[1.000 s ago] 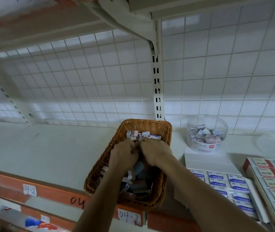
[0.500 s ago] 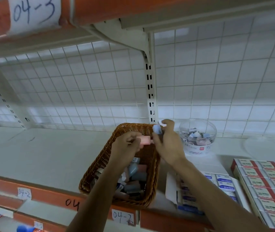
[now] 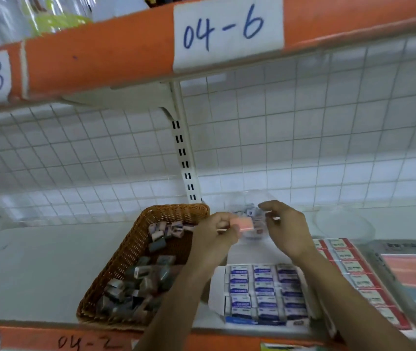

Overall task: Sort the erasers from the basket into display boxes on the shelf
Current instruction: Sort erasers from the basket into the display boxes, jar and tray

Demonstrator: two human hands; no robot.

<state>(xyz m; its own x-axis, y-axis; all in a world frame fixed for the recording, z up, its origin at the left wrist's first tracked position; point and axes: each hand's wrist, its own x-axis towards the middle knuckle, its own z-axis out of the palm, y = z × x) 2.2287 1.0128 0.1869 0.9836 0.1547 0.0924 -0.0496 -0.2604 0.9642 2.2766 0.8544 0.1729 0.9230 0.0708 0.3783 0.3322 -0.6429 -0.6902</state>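
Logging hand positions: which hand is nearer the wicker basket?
Left. The left hand, pinching a pink eraser, is at the right rim of the wicker basket; the right hand is farther right.

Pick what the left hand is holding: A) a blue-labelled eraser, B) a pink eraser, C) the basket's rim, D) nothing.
B: the left hand pinches a pink eraser at its fingertips, just right of the wicker basket.
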